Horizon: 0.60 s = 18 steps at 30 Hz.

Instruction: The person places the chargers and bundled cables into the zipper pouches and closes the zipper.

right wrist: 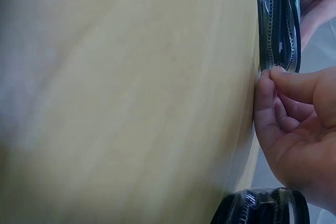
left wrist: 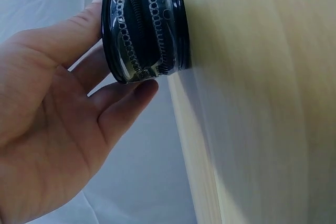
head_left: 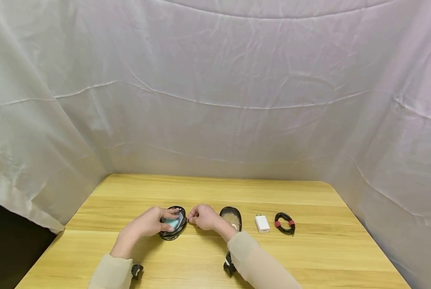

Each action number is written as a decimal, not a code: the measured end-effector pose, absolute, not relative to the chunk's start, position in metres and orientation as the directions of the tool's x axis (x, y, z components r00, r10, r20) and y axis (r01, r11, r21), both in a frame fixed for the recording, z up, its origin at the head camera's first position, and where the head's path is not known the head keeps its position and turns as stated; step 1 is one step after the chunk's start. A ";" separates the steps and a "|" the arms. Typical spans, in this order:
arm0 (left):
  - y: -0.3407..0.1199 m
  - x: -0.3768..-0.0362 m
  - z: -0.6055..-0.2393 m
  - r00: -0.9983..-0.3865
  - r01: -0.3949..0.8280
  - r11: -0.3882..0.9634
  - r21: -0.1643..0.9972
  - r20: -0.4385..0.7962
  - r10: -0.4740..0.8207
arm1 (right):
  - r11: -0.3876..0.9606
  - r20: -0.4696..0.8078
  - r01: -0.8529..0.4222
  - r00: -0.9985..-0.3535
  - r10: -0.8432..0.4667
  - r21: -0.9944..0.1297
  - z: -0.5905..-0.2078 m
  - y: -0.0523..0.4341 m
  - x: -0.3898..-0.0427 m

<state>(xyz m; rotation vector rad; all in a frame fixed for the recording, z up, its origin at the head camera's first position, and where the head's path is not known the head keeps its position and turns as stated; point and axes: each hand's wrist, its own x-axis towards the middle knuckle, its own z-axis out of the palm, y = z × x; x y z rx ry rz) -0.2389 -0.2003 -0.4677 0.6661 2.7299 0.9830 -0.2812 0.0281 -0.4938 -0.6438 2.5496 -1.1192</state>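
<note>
A small round clear zip pouch (head_left: 179, 229) with black trim lies on the table, something blue showing inside it. My left hand (head_left: 148, 221) holds the pouch from its left side, thumb and fingers spread over its top and edge. In the left wrist view the black zipper (left wrist: 137, 19) runs along the pouch's side wall between two stitched seams. My right hand (head_left: 205, 218) is at the pouch's right end, with thumb and index finger pinching the zipper pull, which the fingertips (right wrist: 276, 72) mostly hide.
A second clear pouch with black trim (head_left: 231, 210) lies to the right, partly behind my right forearm. Beyond it are a white charger plug (head_left: 262, 223) and a coiled black cable (head_left: 278, 218) with red ties. Grey curtains (head_left: 215, 132) hang around the wooden table (head_left: 327, 249).
</note>
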 end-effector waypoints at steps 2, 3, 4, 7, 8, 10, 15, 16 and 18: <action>-0.200 -0.239 -0.468 -0.888 0.352 0.685 0.638 -0.004 0.460 | 0.602 -0.084 -0.281 -0.859 -0.505 -0.748 -0.494 0.029 -0.280; -0.200 -0.239 -0.468 -0.889 0.350 0.685 0.638 -0.004 0.458 | 0.602 -0.086 -0.280 -0.859 -0.505 -0.747 -0.494 0.029 -0.279; -0.199 -0.239 -0.468 -0.889 0.350 0.685 0.640 -0.003 0.457 | 0.605 -0.086 -0.282 -0.858 -0.506 -0.745 -0.494 0.029 -0.279; -0.199 -0.240 -0.469 -0.891 0.345 0.684 0.643 -0.003 0.453 | 0.606 -0.089 -0.281 -0.857 -0.508 -0.744 -0.494 0.030 -0.277; -0.199 -0.240 -0.470 -0.892 0.344 0.684 0.643 -0.003 0.452 | 0.607 -0.089 -0.283 -0.857 -0.508 -0.742 -0.494 0.030 -0.276; -0.199 -0.240 -0.471 -0.895 0.340 0.686 0.643 -0.003 0.447 | 0.607 -0.086 -0.286 -0.857 -0.509 -0.742 -0.494 0.030 -0.275; -0.199 -0.241 -0.471 -0.895 0.344 0.688 0.639 0.001 0.446 | 0.618 -0.073 -0.319 -0.849 -0.523 -0.718 -0.495 0.031 -0.274; -0.199 -0.240 -0.471 -0.893 0.348 0.687 0.638 0.003 0.450 | 0.619 -0.073 -0.324 -0.846 -0.528 -0.716 -0.496 0.031 -0.274; -0.199 -0.240 -0.470 -0.890 0.355 0.685 0.636 0.006 0.456 | 0.619 -0.072 -0.331 -0.843 -0.533 -0.712 -0.496 0.031 -0.273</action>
